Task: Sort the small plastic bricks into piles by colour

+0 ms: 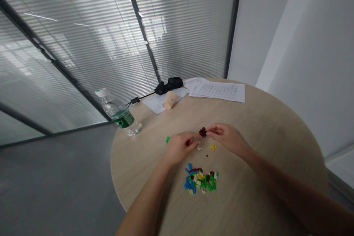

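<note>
Dark brown toy bricks [202,132] sit in a small cluster between my two hands. My right hand [225,136] has its thumb and fingertips pinched at the cluster's right edge, on a dark brown brick. From the left, my left hand [181,146] reaches in with its index fingertip by the cluster; its thumb stands apart and nothing shows between them. Below the hands lie a few white bricks [199,148], yellow bricks [213,147] and one tiny dark piece [207,155]. Green bricks [167,140] lie beside my left hand. Nearer me is a mixed, multicoloured brick pile [200,180].
On the round wooden table [265,125], a water bottle [121,116] with a green label stands at the left edge. Farther back are a paper cup [170,100], printed sheets [221,91], a black bundle [170,84] and a cable [135,100]. Blinds-backed glass panels rise behind.
</note>
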{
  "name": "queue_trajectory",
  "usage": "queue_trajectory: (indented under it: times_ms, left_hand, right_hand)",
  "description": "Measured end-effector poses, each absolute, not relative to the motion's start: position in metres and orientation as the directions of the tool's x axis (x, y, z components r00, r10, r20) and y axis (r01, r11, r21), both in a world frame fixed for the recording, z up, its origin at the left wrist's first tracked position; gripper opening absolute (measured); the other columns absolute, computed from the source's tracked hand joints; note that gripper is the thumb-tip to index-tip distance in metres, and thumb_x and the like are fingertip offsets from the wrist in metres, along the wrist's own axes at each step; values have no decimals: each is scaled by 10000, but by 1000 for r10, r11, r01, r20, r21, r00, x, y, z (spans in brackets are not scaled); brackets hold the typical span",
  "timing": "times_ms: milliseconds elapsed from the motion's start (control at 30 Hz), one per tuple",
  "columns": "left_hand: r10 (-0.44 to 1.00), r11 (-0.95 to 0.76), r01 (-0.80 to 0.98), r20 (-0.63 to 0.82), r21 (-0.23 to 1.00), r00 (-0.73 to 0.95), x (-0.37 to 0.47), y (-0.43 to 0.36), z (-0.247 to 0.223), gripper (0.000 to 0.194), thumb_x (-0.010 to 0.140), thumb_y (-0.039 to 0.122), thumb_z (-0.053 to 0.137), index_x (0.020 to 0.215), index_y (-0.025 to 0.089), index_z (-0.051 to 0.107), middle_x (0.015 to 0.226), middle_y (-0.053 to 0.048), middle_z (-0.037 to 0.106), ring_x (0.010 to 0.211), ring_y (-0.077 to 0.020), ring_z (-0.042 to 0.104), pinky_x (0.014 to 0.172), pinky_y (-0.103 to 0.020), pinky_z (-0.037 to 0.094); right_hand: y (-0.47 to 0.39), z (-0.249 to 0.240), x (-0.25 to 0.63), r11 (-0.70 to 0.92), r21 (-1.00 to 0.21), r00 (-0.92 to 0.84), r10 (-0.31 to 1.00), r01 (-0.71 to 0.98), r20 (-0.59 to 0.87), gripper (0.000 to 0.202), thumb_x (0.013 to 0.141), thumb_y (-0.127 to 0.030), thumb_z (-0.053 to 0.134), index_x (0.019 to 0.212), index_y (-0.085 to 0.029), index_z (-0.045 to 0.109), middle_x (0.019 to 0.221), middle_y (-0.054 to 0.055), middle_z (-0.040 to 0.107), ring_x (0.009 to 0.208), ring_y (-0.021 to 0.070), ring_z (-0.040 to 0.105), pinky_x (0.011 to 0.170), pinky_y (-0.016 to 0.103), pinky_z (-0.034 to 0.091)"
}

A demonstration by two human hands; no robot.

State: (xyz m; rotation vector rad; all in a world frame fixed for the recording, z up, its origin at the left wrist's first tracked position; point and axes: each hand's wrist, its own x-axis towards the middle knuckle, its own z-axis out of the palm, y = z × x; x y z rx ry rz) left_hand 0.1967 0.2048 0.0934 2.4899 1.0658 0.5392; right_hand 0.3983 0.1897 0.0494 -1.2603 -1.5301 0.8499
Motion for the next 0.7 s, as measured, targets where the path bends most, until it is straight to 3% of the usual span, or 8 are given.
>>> queue_trajectory:
  times_ms: [133,367,700]
  left_hand:
    - [739,-654,663,120,364,663,192,207,98,198,832,283,489,897,213,662,807,-2,659,658,-103,550,609,-197,366]
    - [711,-677,662,56,321,701,191,206,101,190,821,267,487,875,225,664,734,15,653,629,-102,553,583,-196,346]
    - [589,-703,569,-98,426,802,187,203,101,165,707,213,576,811,237,703,641,31,630,571,-91,537,554,-179,355]
  right_hand:
    - [200,44,411,251,-753,83,923,609,375,122,758,-219,560,842,-211,648,808,30,685,692,145,628,679,283,500]
    - [211,36,410,381,-491,-134,875,784,465,135,815,-244,556,854,-201,678,851,48,647,812,180,576,745,313,448]
    - [211,34,409,345,-536,-96,894,770,437,189,828,-296,540,919,-200,675,892,45,596,763,152,560,668,265,452]
